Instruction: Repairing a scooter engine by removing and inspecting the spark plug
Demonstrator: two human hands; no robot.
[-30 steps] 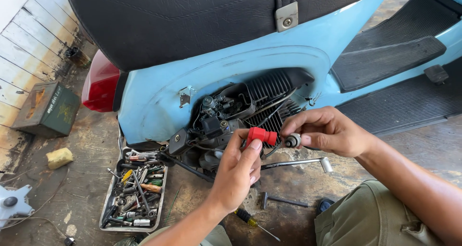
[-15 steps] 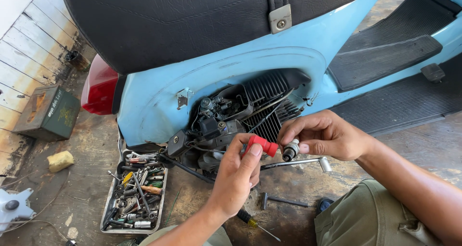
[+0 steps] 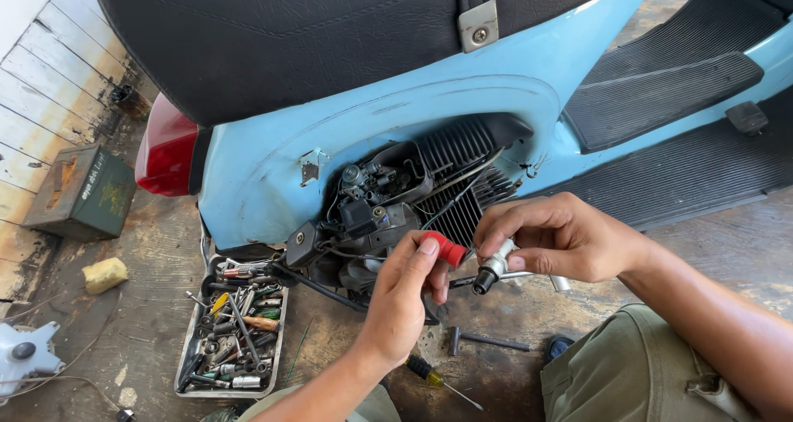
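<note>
A light blue scooter (image 3: 396, 141) with a black seat stands over me, its side open on the dark finned engine (image 3: 429, 182). My left hand (image 3: 401, 302) pinches a red spark plug cap (image 3: 446, 248) on a black cable, just below the engine. My right hand (image 3: 553, 236) holds a spark plug (image 3: 493, 269) with a white and metal body, its dark end pointing down-left. The cap and the plug are a small gap apart.
A metal tray (image 3: 235, 327) full of several tools lies on the floor at lower left. A yellow-handled screwdriver (image 3: 434, 379) and a black T-wrench (image 3: 487, 339) lie by my knees. A green metal box (image 3: 83, 192) and a yellow sponge (image 3: 105, 274) sit at the left.
The red cap and the spark plug were joined end to end; now they are pulled apart, and the plug has tilted down in my right hand.
</note>
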